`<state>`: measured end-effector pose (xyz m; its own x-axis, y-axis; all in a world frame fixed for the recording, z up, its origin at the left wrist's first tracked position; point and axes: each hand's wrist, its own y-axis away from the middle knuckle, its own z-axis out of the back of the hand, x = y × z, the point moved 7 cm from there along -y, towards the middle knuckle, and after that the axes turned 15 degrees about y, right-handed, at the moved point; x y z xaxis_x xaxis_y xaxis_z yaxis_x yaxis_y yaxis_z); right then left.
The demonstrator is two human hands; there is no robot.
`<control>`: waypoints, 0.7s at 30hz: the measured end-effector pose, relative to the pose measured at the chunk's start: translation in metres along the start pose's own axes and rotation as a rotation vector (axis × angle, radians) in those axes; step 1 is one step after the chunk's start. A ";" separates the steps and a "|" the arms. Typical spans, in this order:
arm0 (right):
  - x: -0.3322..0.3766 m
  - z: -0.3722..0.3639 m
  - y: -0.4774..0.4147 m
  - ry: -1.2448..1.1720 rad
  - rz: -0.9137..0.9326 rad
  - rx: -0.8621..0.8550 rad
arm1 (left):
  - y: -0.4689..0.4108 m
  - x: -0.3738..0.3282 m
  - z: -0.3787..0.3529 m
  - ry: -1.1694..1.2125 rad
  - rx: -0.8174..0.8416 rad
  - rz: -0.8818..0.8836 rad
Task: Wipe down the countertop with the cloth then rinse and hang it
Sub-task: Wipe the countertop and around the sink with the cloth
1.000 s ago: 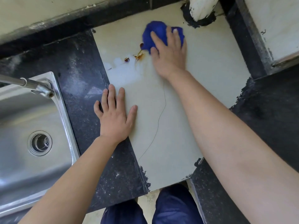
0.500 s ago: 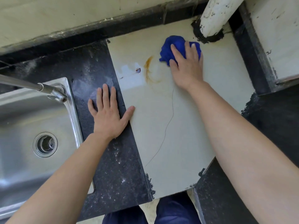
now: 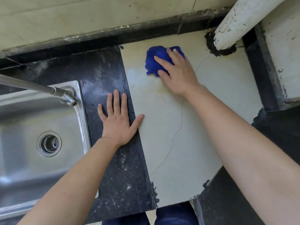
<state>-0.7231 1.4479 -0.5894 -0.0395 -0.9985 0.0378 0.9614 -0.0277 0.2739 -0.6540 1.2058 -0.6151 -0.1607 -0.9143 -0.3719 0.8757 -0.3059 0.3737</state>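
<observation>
A crumpled blue cloth lies near the back of the pale countertop slab. My right hand presses down on the cloth with its fingers stretched over it. A faint yellowish smear shows on the slab just below the cloth. My left hand rests flat, fingers spread, on the dark speckled counter strip, with its thumb reaching onto the pale slab.
A steel sink with a round drain sits at the left, a metal tap over its rim. A white pipe rises at the slab's back right corner. A thin crack runs down the slab.
My right hand has swept the cloth leftward over the orange-brown stain, which was smeared and is now only a faint trace. My left hand stays flat in place.
</observation>
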 end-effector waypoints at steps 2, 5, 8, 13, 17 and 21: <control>0.011 0.005 -0.027 0.007 -0.093 -0.012 | -0.001 0.000 0.000 0.003 0.014 0.007; 0.050 0.009 -0.053 0.019 -0.182 -0.011 | -0.001 0.001 0.000 0.004 0.018 0.008; 0.075 0.009 -0.054 0.046 -0.196 -0.042 | -0.001 0.001 -0.001 0.001 0.017 0.014; 0.105 0.009 -0.045 0.093 0.002 -0.056 | 0.000 0.000 0.001 0.020 0.022 0.015; 0.069 0.012 -0.051 0.096 0.025 -0.072 | 0.000 0.001 0.000 0.012 0.041 0.020; -0.043 0.011 -0.041 0.060 -0.216 -0.075 | 0.000 0.000 0.001 0.010 0.042 0.014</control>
<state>-0.7638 1.4927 -0.5919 -0.2327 -0.9699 -0.0718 0.9500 -0.2425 0.1969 -0.6543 1.2059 -0.6141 -0.1437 -0.9161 -0.3742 0.8577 -0.3040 0.4147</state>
